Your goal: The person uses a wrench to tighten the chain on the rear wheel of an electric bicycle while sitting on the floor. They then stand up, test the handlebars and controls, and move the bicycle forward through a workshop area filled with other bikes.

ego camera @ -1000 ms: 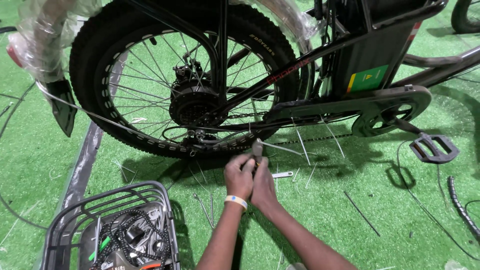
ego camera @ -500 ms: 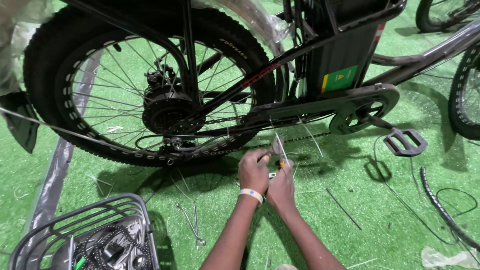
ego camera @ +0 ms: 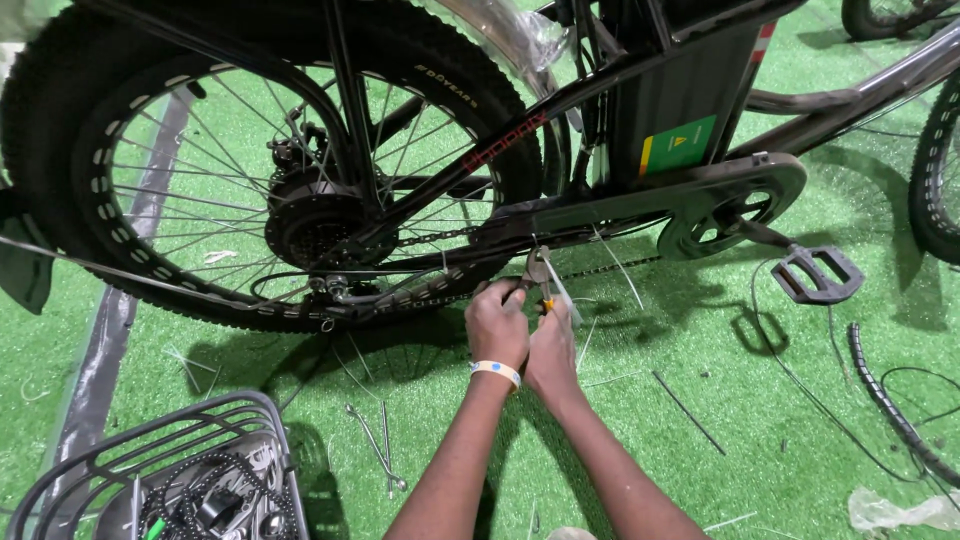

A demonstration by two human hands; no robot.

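Both hands were down low by the bike's chainstay, right under the black chain guard [ego camera: 640,200]. The left hand [ego camera: 497,325], the one with the pale wristband [ego camera: 497,372], was curled up tight, fingers folded in around something I couldn't make out, knuckles facing the camera. The right hand [ego camera: 552,345] was pressed right against it, closed around the handles of a small pair of cutters [ego camera: 540,275] with a bit of orange on the grips. The metal nose of the cutters poked up from between the two hands and sat just beside a pale cable tie [ego camera: 560,290] hanging off the frame; whether the blades were actually touching it, I couldn't tell.

Around that: the fat rear wheel [ego camera: 270,190] with its hub and chain was just to the left of the hands, the pedal [ego camera: 817,273] hung off to the right, well apart. The whole bike stood on green artificial turf [ego camera: 700,470] littered with clipped tie ends. A black wire basket [ego camera: 160,480] full of bits sat near the bottom left corner, and a black ribbed cable sleeve [ego camera: 885,390] lay off to the right.
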